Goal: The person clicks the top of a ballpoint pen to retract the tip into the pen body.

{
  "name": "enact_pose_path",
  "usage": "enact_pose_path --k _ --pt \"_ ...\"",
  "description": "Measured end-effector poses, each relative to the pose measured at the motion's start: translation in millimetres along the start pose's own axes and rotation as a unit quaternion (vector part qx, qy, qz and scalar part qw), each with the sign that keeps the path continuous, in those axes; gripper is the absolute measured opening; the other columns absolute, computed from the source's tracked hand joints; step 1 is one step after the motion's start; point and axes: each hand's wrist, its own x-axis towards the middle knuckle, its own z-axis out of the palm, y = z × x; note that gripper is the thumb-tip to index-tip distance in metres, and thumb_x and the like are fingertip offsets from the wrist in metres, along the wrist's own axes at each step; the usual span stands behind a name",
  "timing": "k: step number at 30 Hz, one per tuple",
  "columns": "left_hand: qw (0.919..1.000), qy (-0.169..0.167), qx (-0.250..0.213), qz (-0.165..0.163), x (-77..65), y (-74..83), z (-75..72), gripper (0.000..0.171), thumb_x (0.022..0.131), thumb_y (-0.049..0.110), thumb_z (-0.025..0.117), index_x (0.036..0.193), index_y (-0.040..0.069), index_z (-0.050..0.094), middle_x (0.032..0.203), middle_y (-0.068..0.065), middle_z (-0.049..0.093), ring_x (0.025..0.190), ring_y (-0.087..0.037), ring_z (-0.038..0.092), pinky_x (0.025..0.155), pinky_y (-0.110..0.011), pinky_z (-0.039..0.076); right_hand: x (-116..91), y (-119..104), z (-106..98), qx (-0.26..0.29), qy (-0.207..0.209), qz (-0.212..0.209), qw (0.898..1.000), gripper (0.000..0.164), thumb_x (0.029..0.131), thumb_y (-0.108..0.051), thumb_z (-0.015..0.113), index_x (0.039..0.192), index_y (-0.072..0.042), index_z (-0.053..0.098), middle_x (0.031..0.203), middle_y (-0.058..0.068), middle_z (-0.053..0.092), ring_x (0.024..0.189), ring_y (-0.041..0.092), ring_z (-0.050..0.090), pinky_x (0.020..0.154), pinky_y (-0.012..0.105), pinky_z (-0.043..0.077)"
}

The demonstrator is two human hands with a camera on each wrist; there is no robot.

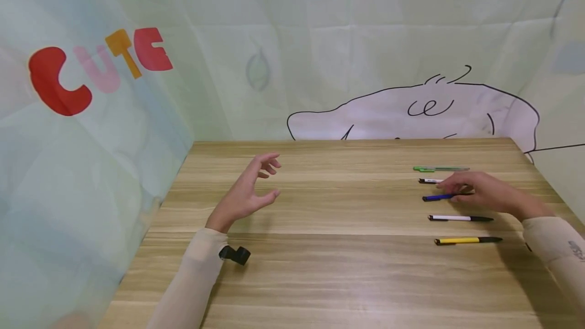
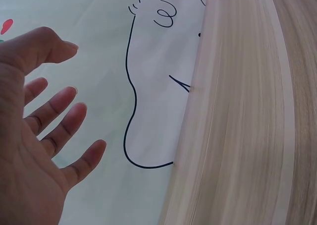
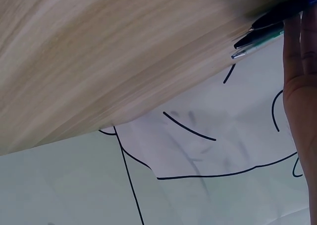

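Note:
My right hand [image 1: 486, 192] is at the blue pen [image 1: 436, 198], with the thumb on its near side and the fingers curled over its far side. In the right wrist view the fingers lie beside the pen's dark front end [image 3: 282, 13]. Just beyond is a white pen [image 1: 428, 181], partly hidden by the fingers. A green pen [image 1: 441, 169] lies farthest back. Nearer me are another white pen [image 1: 459, 218] and a yellow pen [image 1: 468, 240]. My left hand [image 1: 247, 192] hovers above the left part of the table, fingers spread and holding nothing.
The pens lie roughly parallel in a column on the right of the wood-grain table [image 1: 338, 268]. A printed cloth [image 1: 292, 55] hangs behind the table and along its left side. A black device [image 1: 235, 254] is strapped at the left wrist.

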Motion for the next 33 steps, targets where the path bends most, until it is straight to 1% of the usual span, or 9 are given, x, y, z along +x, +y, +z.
enact_pose_path --k 6,9,12,15,19,21,25,27,33 --pt "1.0000 -0.002 0.001 0.002 1.4 -1.1 0.8 0.082 0.086 -0.002 0.076 0.154 0.017 0.034 0.134 -0.010 0.052 0.116 -0.035 0.052 0.099 -0.055 0.047 -0.5 5.0 3.0 -0.037 0.007 -0.022 0.999 0.040 0.085 0.005 0.077 0.117 -0.018 0.074 0.108 -0.011 0.071 0.096 0.000 0.064 0.078 0.025 0.057" --pt "1.0000 -0.001 0.002 -0.006 2.9 -0.1 1.8 0.082 0.085 -0.005 0.075 0.153 0.015 0.034 0.133 -0.008 0.052 0.116 -0.036 0.052 0.100 -0.056 0.047 0.2 6.1 3.8 -0.056 0.006 -0.019 0.998 0.038 0.084 0.004 0.077 0.111 -0.022 0.075 0.106 -0.014 0.069 0.097 -0.001 0.063 0.079 0.025 0.057" --pt "0.9999 0.000 0.000 -0.015 3.7 0.0 2.8 0.082 0.084 -0.007 0.075 0.153 0.010 0.034 0.133 -0.011 0.051 0.116 -0.035 0.052 0.101 -0.059 0.046 1.0 5.8 4.0 -0.072 0.007 -0.016 0.997 0.035 0.084 0.005 0.077 0.106 -0.023 0.074 0.104 -0.016 0.068 0.096 -0.001 0.063 0.079 0.026 0.057" --pt "0.9999 -0.001 -0.004 -0.015 3.8 -0.5 3.4 0.083 0.083 -0.007 0.076 0.152 0.009 0.034 0.133 -0.013 0.051 0.116 -0.032 0.051 0.101 -0.059 0.046 1.3 5.6 4.0 -0.094 0.014 -0.012 0.995 0.032 0.084 0.006 0.076 0.103 -0.021 0.073 0.102 -0.016 0.067 0.094 0.000 0.062 0.078 0.028 0.057" --pt "1.0000 -0.002 -0.006 -0.004 5.6 -0.1 4.0 0.084 0.083 -0.005 0.077 0.153 0.014 0.034 0.134 -0.008 0.051 0.117 -0.028 0.052 0.101 -0.053 0.046 2.0 4.9 3.0 -0.102 0.029 0.000 0.994 0.027 0.086 0.008 0.073 0.102 -0.014 0.072 0.097 -0.011 0.067 0.089 0.002 0.061 0.075 0.029 0.056" --pt "1.0000 -0.002 -0.008 0.003 7.5 0.4 4.8 0.083 0.084 -0.003 0.077 0.153 0.016 0.035 0.134 -0.005 0.052 0.117 -0.028 0.052 0.101 -0.052 0.047 1.9 3.6 1.2 -0.091 0.036 0.011 0.995 0.025 0.087 0.008 0.072 0.104 -0.012 0.072 0.096 -0.008 0.067 0.087 0.001 0.059 0.073 0.027 0.055" --pt "0.9997 -0.001 -0.013 0.021 12.9 2.0 7.0 0.080 0.085 -0.001 0.076 0.152 0.016 0.035 0.134 -0.006 0.053 0.117 -0.032 0.053 0.100 -0.052 0.047 4.0 -3.8 -3.5 -0.032 0.055 0.023 0.998 0.022 0.091 0.007 0.069 0.107 -0.008 0.070 0.098 0.000 0.069 0.087 0.001 0.060 0.071 0.025 0.055" --pt "0.9995 -0.001 -0.014 0.029 16.2 3.4 8.4 0.079 0.086 0.001 0.076 0.152 0.015 0.036 0.134 -0.008 0.053 0.116 -0.031 0.053 0.100 -0.053 0.047 5.6 -9.5 -6.6 -0.002 0.065 0.030 0.997 0.020 0.093 0.005 0.067 0.109 -0.007 0.068 0.100 0.003 0.070 0.089 0.001 0.061 0.071 0.024 0.055" --pt "0.9989 -0.001 -0.012 0.046 27.4 9.9 13.5 0.077 0.086 0.002 0.075 0.152 0.014 0.037 0.132 -0.008 0.054 0.115 -0.031 0.055 0.099 -0.052 0.049 12.5 -28.1 -16.5 0.080 0.074 0.075 0.991 0.017 0.100 -0.007 0.063 0.117 -0.005 0.063 0.107 0.009 0.067 0.096 0.002 0.062 0.072 0.026 0.057"
